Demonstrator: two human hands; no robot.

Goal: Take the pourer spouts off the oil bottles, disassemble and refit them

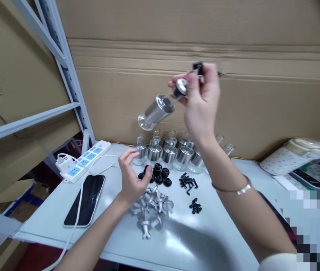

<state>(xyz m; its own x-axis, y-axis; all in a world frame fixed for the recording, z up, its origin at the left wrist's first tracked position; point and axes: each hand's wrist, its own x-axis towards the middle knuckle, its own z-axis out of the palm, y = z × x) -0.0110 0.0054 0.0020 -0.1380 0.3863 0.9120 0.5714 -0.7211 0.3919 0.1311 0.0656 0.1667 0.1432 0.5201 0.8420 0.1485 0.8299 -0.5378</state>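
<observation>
My right hand point(202, 101) is raised in front of the cardboard, closed round the top of a glass dispenser bottle point(160, 109). A metal sleeve wraps the bottle, and a silver and black spout top point(181, 87) sits at its neck. It hangs tilted, base down to the left. Lower down, my left hand point(133, 177) holds nothing, its thumb apart from its bent fingers. Just beyond it lie round black stoppers point(158, 171), and beneath it a heap of silver metal spout parts point(156, 203). Several similar bottles point(169, 152) without tops stand upright behind.
Small black levers point(188, 182) and tiny black pieces point(195, 206) lie right of the metal parts. At left are a phone point(85, 201), a power strip point(88, 162) and a white cable point(79, 199). A dotted container point(292, 156) lies far right. Cardboard point(148, 56) backs the table.
</observation>
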